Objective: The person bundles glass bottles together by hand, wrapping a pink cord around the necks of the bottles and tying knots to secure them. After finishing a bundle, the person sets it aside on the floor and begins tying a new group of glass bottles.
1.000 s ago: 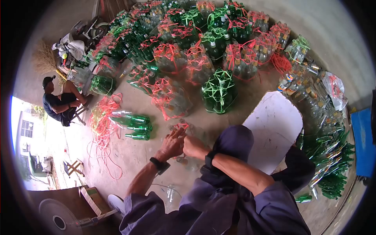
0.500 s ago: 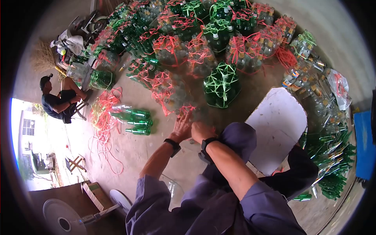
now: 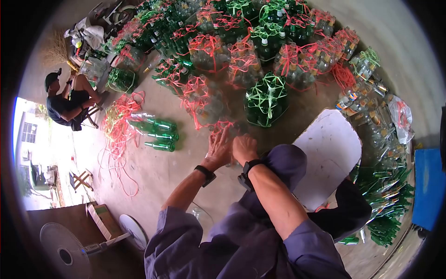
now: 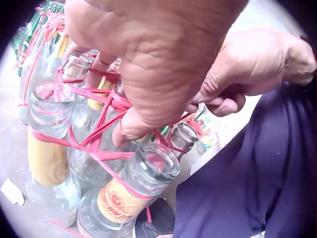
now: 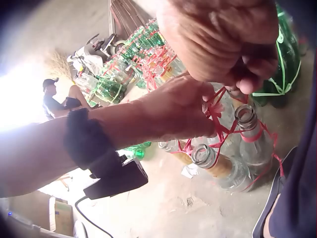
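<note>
A bundle of clear glass bottles (image 4: 119, 201) with yellowish labels stands upright on the floor, its necks laced together with red plastic string (image 4: 101, 124). Over the bundle, my left hand (image 3: 218, 151) pinches the string, its thumb pressed onto the crossing strands and its fingers reaching down among the necks. Close beside it on the right is my right hand (image 3: 245, 148), fingers curled tightly around a strand that runs from the lacing. In the right wrist view the left hand (image 5: 178, 109) lies along the red strands, with the curled right hand (image 5: 223, 42) above.
Several loose green bottles (image 3: 160, 135) lie left of the bundle, near a tangled heap of string (image 3: 121, 118). Tied bundles crowd the back, including a green one (image 3: 265, 102). A white board (image 3: 327, 153) is at right. A seated person (image 3: 69, 100) and a fan (image 3: 65, 251) are at left.
Both hands have moved up and right in the head view. They overlapped a second ago; now they stand side by side over the bundle, the right hand slightly farther right.
</note>
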`<state>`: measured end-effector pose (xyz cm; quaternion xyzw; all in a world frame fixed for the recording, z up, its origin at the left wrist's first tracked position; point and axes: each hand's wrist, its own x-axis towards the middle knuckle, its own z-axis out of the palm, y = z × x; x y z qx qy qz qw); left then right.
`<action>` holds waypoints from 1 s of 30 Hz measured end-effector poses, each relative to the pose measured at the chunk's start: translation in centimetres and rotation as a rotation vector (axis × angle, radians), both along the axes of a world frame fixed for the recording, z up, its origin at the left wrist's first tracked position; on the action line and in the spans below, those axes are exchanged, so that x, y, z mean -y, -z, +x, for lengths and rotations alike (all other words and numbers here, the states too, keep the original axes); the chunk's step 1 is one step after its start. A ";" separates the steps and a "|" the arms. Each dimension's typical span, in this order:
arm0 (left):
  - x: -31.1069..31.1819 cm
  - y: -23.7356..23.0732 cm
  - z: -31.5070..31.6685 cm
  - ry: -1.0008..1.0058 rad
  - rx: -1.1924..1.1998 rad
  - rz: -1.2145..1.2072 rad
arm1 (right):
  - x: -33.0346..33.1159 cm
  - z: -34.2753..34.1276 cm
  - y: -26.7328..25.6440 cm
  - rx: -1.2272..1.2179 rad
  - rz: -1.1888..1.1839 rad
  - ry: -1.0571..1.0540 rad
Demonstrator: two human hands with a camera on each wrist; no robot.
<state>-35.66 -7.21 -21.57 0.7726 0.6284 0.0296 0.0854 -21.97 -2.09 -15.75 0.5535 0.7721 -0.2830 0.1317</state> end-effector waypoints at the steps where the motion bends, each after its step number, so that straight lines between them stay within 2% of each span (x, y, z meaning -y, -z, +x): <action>1: 0.4 0.1 0.0 -0.005 0.004 0.001 | 0.1 0.1 0.5 -0.012 0.076 0.004; 4: 1.0 0.0 0.3 0.003 0.086 0.137 | 0.0 0.7 1.0 -0.046 0.190 0.005; 6: 1.9 -0.3 0.8 -0.019 0.236 0.231 | 0.2 1.0 0.3 -0.064 0.213 -0.011; 10: 1.7 0.1 1.7 -0.065 0.348 0.247 | 0.1 1.2 -0.1 -0.071 0.214 0.003; 13: 0.6 2.0 2.8 -0.160 0.356 0.172 | 0.0 1.5 -0.2 -0.114 0.241 -0.017; 15: -0.3 4.8 2.7 -0.151 0.420 0.025 | 0.2 1.9 -0.1 -0.150 0.244 -0.014; 18: -1.3 4.5 2.5 -0.144 0.447 0.067 | -0.1 2.0 -0.5 -0.137 0.285 0.028; 20: -2.1 3.8 2.0 -0.170 0.526 0.062 | -0.3 2.1 -2.8 -0.344 0.282 0.136; 21: -2.7 3.7 1.8 -0.174 0.527 0.058 | -0.6 2.4 -4.0 -0.343 0.277 0.134; 22: -3.4 4.3 1.4 -0.121 0.426 0.058 | -1.1 2.8 -5.2 -0.469 0.268 0.154; 23: -4.1 5.3 1.0 -0.068 0.325 0.058 | -1.6 3.3 -5.7 -0.596 0.258 0.174; 24: -5.2 9.3 0.2 -0.066 0.288 0.120 | -2.3 4.5 -5.2 -0.819 0.334 0.114; 25: -5.0 2.2 2.2 -0.218 0.305 -0.045 | -2.6 6.5 -7.8 -0.909 0.121 0.134; 26: -5.1 0.1 2.2 -0.230 0.436 -0.147 | -3.0 8.3 -9.0 -0.967 0.109 0.123; 27: -5.2 -0.7 2.0 -0.241 0.566 -0.249 | -2.8 9.9 -11.0 -0.989 0.174 0.206; 29: -5.6 -0.1 1.7 -0.249 0.606 -0.264 | -2.4 14.0 -12.3 -1.009 0.267 0.290; 30: -5.7 0.2 1.7 -0.258 0.642 -0.280 | -1.9 16.2 -13.9 -0.959 0.174 0.367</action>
